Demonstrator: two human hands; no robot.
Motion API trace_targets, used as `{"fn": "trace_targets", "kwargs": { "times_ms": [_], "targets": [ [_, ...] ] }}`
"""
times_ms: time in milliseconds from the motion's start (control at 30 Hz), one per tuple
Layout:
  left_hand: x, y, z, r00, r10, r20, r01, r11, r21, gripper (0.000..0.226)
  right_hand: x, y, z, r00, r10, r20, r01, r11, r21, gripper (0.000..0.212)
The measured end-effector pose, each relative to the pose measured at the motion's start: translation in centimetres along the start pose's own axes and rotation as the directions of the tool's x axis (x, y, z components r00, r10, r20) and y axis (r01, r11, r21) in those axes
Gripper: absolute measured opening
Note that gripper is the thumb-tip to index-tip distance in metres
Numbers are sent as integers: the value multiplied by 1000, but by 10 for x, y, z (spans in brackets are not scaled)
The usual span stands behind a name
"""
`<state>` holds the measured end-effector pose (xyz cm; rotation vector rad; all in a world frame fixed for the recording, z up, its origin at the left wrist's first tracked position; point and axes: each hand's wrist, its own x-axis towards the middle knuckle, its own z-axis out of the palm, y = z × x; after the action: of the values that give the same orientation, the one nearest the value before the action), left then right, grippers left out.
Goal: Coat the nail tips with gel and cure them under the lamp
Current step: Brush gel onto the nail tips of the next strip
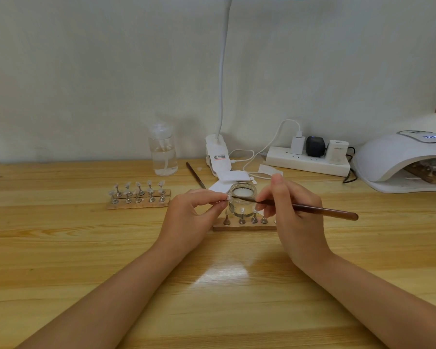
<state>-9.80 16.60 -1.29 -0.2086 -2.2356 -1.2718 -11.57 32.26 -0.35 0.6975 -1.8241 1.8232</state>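
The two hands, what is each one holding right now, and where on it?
Left hand pinches a nail tip at its edge. Right hand grips the brush near its bristle end.
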Motion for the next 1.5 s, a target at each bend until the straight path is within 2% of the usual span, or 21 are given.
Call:
{"fn": "trace_targets", "kwargs": {
  "times_ms": [267, 600, 800, 1000, 1300, 1400, 1500],
  "targets": [
    [1, 0, 1, 1000, 14, -2, -14, 1000, 3, 22, 0, 3, 1, 999, 8, 52, -4, 996, -85, 34],
    [1, -1, 1, 1000, 12, -6, -12, 1000, 7, 22, -2, -2, 2, 997, 56, 58, -57, 998, 16, 40],
    [1, -1, 1, 1000, 14, 0, -14, 1000, 4, 22, -1, 0, 1, 1000, 0, 6, 0, 1000, -17, 38],
    [0, -2, 1, 1000, 16, 20, -17, 1000, 8, 19, -1, 3, 2, 999, 10, 53, -6, 997, -76, 33],
    [1, -3, 1, 1000, 20, 13, -20, 999, 26, 18, -3, 1, 1, 998, 38, 59, -38, 999, 0, 39],
    [1, -2, 1, 1000, 23, 8, -23, 999, 28, 18, -2, 2, 0, 1000, 7, 18, -6, 1000, -5, 42],
    [0, -2, 1, 999, 31, 24, -32, 999, 42, 17, -1, 3, 0, 999, -32, 3, 32, 999, -23, 38]
  ]
}}
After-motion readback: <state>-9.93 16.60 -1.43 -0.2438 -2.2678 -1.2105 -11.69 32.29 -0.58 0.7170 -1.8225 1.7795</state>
